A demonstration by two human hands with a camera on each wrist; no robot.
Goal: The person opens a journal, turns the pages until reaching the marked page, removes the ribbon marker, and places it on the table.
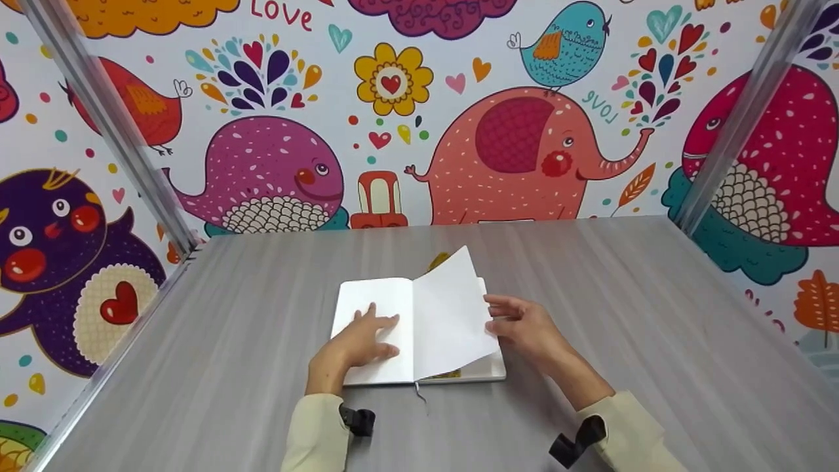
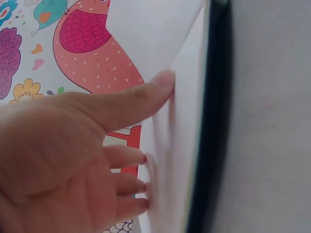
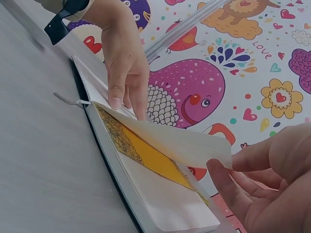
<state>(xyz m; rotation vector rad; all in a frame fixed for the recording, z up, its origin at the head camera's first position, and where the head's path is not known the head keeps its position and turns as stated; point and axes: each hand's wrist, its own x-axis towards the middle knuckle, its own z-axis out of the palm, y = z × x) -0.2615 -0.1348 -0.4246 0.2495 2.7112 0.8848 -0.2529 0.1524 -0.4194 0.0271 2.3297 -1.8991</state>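
An open notebook with blank white pages lies on the table, its dark cover edge showing in the wrist views. My left hand rests on the left page with fingers spread and fingertips touching the paper. On the other side, my right hand pinches the outer edge of a raised page between thumb and fingers. Beneath that page lies a yellow bookmark with a dark printed pattern, partly hidden. One end of it peeks out past the notebook's top edge. A thin ribbon hangs from the bottom of the spine.
The grey wood-grain table extends around the notebook. Printed walls with cartoon animals enclose the back and sides, with metal posts at the corners. Black straps sit around both sleeved wrists.
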